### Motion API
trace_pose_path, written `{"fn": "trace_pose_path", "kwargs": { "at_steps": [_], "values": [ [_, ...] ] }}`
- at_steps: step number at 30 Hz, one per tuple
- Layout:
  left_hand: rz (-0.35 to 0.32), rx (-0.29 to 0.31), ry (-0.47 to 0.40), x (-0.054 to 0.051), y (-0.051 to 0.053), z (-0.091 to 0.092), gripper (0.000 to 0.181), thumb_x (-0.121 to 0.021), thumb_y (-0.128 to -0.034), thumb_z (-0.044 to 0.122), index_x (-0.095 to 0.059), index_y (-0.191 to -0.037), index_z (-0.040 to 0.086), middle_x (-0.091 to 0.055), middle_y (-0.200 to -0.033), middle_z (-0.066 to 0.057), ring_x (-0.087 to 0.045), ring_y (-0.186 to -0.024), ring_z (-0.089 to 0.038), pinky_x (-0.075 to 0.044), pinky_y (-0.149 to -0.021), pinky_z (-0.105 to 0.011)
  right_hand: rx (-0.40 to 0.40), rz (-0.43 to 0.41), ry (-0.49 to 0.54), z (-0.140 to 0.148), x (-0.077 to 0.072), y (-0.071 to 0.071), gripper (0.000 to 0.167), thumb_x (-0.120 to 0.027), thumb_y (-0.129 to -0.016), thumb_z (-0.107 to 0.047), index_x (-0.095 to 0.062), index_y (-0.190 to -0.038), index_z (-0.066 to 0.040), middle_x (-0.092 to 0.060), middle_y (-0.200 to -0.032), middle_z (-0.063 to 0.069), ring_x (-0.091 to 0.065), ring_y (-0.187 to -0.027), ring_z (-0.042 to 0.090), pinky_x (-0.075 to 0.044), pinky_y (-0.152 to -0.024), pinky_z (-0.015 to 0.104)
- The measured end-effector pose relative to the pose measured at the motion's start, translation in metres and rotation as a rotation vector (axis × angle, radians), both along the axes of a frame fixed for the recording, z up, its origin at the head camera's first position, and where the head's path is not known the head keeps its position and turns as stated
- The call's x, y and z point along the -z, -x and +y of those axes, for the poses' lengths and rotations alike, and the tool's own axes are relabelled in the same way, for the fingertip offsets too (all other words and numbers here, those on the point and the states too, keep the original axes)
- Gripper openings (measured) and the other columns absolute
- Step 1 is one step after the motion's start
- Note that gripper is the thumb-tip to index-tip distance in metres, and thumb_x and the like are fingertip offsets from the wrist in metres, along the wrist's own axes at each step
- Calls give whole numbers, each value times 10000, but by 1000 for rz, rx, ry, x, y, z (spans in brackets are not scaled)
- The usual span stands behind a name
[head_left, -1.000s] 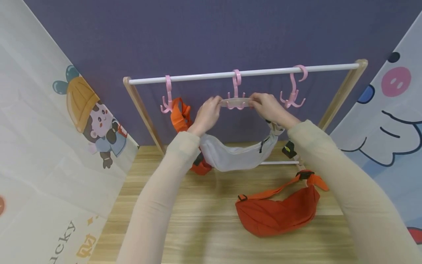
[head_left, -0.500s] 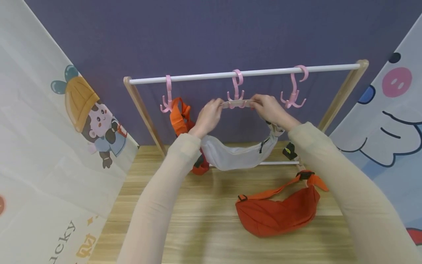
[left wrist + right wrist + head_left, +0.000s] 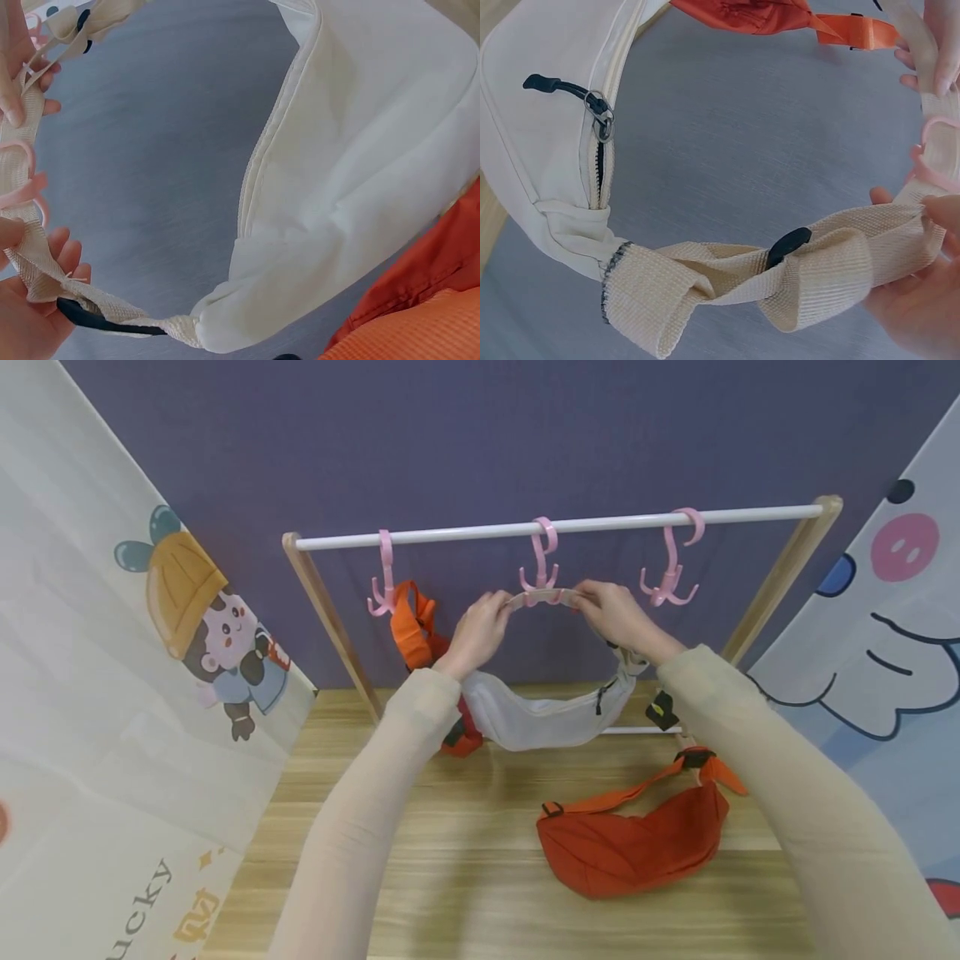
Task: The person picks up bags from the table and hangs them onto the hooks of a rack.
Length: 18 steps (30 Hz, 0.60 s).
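Observation:
A white waist bag (image 3: 536, 723) hangs below its cream strap (image 3: 542, 597), which lies across the prongs of the middle pink hook (image 3: 541, 578). Left of that hook, my left hand (image 3: 477, 631) pinches the strap between thumb and fingers. My right hand (image 3: 618, 617) pinches it on the other side. In the left wrist view, pink prongs (image 3: 26, 187) stand in front of the webbing between both hands. The right wrist view shows the bag's black zipper pull (image 3: 544, 83) and a dark buckle (image 3: 787, 246) on the folded strap.
A white rod (image 3: 465, 533) on wooden posts carries the hooks. An orange-red bag (image 3: 411, 627) hangs at the left hook (image 3: 384, 597), partly behind my left hand and the white bag. The right pink hook (image 3: 667, 585) bears nothing. A red waist bag (image 3: 633, 843) lies on the wooden floor (image 3: 465, 877).
The strap has gone from nearly straight to a slight arch over the hook prongs. My left hand has lowered and shifted slightly right; both hands keep hold of the strap.

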<state>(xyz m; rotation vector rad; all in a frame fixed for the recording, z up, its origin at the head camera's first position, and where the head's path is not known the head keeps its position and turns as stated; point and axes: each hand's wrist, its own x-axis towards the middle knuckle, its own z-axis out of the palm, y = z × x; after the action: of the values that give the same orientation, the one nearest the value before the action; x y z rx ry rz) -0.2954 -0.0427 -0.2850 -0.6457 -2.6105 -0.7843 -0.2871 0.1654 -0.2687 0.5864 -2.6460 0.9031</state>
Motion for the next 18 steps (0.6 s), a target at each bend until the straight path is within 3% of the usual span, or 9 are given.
{"fn": "trace_pose_path", "kwargs": {
  "at_steps": [6, 18],
  "values": [
    [5, 21, -27, 6, 1, 2, 200, -453, -928, 178, -586, -1021, 61, -556, -872, -82, -514, -749, -210, -420, -664, -338, 3, 27, 10, 0, 5, 0, 219, -473, -911, -147, -603, -923, 29, -622, -825, 184, -532, -702, 270, -410, -674, 406],
    [39, 5, -71, 10, -5, -1, 187, -512, -890, 161, -584, -1032, 63, -532, -820, -76, -514, -759, -217, -413, -687, -348, 23, -4, 57, -1, 11, -1, 242, -534, -868, -128, -582, -1016, 58, -609, -970, 237, -568, -875, 343, -420, -793, 453]
  ]
}}
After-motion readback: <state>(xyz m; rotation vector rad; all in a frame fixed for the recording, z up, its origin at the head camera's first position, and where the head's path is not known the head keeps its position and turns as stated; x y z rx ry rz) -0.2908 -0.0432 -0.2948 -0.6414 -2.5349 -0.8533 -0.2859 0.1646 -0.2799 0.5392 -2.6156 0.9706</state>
